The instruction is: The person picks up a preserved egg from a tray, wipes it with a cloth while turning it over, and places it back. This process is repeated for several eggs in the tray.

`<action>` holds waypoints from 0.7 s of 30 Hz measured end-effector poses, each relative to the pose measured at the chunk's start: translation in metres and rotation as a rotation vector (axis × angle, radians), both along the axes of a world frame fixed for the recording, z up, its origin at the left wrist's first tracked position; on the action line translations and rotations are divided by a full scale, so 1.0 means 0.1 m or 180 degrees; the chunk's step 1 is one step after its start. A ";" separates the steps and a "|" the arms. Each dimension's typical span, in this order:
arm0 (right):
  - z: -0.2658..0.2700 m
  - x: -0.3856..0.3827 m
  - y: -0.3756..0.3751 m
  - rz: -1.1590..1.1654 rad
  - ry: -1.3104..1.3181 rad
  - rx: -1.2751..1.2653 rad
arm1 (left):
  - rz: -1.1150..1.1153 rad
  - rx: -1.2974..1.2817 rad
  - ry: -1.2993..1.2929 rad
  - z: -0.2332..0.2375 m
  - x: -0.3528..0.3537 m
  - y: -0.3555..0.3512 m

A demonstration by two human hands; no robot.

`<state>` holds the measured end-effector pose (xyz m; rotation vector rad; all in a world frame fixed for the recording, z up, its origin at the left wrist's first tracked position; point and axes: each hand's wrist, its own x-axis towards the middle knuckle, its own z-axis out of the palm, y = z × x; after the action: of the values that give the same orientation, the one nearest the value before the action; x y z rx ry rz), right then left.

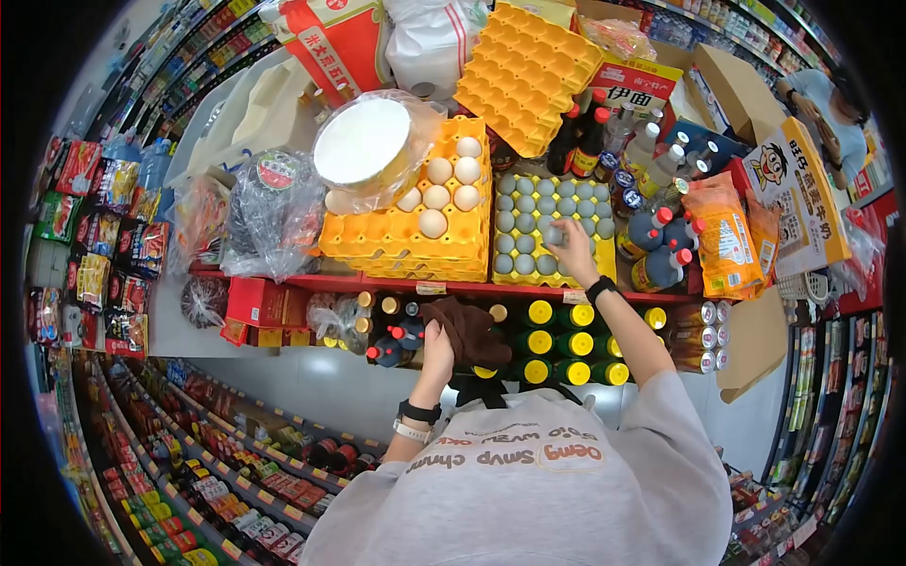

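Observation:
My left hand point(437, 353) grips a bunched dark brown cloth point(464, 334) just in front of the counter, above the bottles on the lower shelf. Over a yellow egg tray point(506, 276) filled with greyish-green eggs point(526, 243), my right hand point(578, 253) pinches one egg point(554, 236) between thumb and fingers. To the left, a taller stack of orange egg trays point(401, 247) carries several pale brown eggs point(433, 223) and a plastic-wrapped white round container point(362, 138).
Sauce bottles point(587, 137) crowd behind the egg tray. Dark-blue bottles with red caps point(644, 231) and orange packets point(722, 236) stand to its right. An empty orange egg tray point(528, 71) leans at the back. Yellow-capped bottles point(539, 341) fill the shelf below.

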<state>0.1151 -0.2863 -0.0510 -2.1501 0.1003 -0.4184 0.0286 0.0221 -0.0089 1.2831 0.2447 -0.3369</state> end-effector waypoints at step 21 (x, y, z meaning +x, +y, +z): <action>-0.27 0.20 0.00 0.0066 0.0522 -0.0870 | 0.0083 -0.0054 0.0249 0.20 0.00 0.11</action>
<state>0.1348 -0.2863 -0.0784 -2.4513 0.1188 -0.2540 0.0286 0.0331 0.0110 1.2504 0.3239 -0.3667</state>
